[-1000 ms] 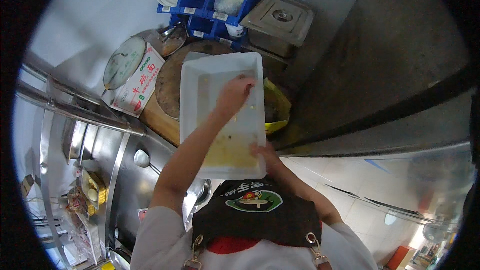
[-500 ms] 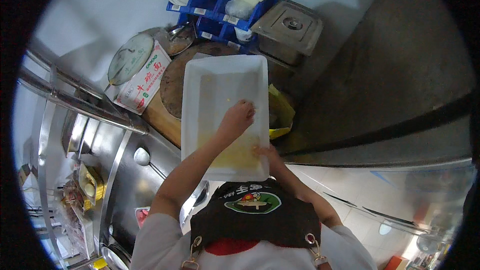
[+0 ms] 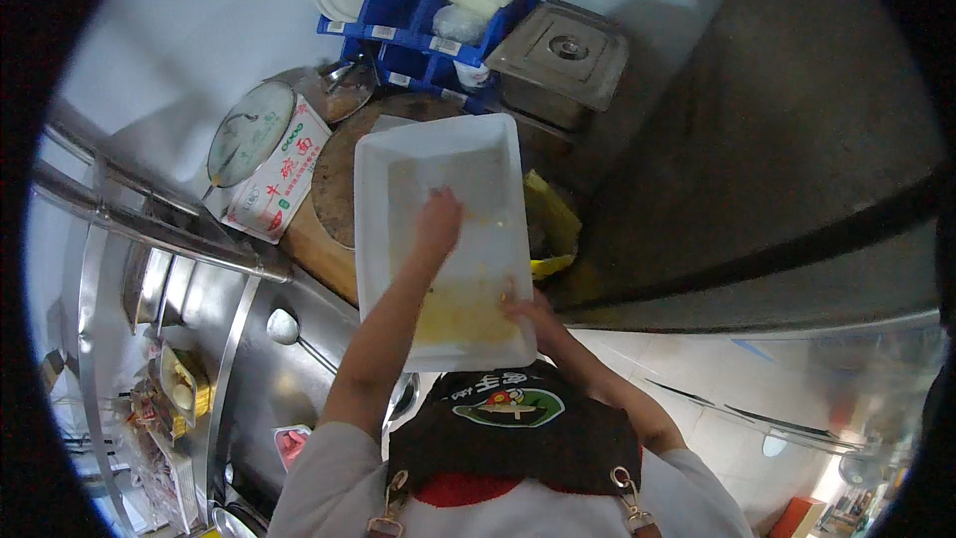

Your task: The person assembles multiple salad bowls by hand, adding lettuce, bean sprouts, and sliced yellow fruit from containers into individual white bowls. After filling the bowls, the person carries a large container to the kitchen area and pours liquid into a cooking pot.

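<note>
Before me is a white rectangular plastic tub (image 3: 478, 351), with yellowish liquid (image 3: 453, 319) pooled at its near end and small yellow bits on its floor. My left hand (image 3: 439, 221) is inside the tub, over the middle of its floor. Its fingers are curled closed and somewhat blurred; whatever they may hold is hidden. At the near right side, my right hand (image 3: 530, 313) grips the tub's wall, the fingertips over the rim on the inside.
Behind the tub lie a round wooden chopping board (image 3: 334, 174), blue bins (image 3: 418, 35) and a lidded steel container (image 3: 563, 60). A yellow bag (image 3: 556, 224) touches its right side. Leftward are a printed carton (image 3: 284, 179), a steel rail (image 3: 169, 229) and a ladle (image 3: 283, 327) on a steel counter.
My left hand has swept leftward across the tub's floor, and more yellow smears show there. My right hand stays on the tub's right side. The whole view has shifted slightly.
</note>
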`<state>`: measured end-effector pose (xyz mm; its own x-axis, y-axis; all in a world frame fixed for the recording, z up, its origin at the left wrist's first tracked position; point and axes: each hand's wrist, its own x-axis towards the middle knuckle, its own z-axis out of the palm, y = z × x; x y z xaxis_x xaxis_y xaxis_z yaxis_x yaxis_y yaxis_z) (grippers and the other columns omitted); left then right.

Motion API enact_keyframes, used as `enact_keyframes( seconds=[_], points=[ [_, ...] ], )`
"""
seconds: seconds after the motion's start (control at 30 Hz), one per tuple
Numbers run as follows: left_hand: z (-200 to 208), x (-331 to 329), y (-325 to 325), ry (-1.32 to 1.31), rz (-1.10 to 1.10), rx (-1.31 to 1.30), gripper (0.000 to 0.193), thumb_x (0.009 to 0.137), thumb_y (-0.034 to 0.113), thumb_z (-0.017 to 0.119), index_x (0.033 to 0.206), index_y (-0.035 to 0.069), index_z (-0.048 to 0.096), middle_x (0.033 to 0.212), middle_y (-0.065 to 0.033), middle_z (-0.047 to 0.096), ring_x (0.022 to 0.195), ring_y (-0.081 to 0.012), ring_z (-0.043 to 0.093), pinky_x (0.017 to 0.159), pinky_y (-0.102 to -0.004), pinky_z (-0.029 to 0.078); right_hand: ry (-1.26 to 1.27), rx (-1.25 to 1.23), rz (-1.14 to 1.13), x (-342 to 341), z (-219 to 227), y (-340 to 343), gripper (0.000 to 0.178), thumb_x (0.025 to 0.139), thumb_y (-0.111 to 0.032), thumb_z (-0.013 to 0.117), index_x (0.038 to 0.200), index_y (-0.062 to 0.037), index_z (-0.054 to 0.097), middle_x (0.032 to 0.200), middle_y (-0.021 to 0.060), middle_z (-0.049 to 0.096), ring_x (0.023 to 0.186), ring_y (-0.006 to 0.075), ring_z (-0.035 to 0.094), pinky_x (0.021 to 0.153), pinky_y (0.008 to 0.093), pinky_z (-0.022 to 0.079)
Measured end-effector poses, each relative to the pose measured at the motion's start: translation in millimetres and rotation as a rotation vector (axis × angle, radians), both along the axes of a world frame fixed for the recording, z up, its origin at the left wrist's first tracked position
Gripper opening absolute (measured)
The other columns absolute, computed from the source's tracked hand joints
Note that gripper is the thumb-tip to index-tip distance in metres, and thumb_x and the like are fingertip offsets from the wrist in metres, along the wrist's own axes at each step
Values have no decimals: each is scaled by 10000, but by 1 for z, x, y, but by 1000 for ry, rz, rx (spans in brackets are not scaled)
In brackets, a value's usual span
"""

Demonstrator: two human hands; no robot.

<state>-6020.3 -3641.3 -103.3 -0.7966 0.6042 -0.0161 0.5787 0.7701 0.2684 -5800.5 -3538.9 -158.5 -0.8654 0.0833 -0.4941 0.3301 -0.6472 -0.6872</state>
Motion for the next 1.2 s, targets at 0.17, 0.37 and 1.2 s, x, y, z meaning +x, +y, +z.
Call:
enact_keyframes(
  seconds=[0.17,0.37,1.2],
  points=[
    [-43,36,24,-9,-28,225,202,793,137,609,960,39,552,895,-160,571,894,-346,555,771,-434,475,32,-9,28,-5,10,-7,485,708,-127,606,1165,-56,459,982,61,533,884,175,540,769,297,465],
    [-28,31,3,-190,-52,365,109,707,51,622,778,25,544,817,-142,540,767,-311,572,665,-411,473,8,0,67,-3,-12,-7,366,703,-103,584,1052,-47,488,863,46,534,759,157,537,695,298,465],
    [-36,61,-16,-41,-255,264,142,764,154,609,870,60,600,977,-136,523,950,-300,497,787,-423,458,46,85,101,-16,-27,9,368,711,-159,654,1034,-40,527,828,40,562,731,159,548,660,313,460]
  ],
)
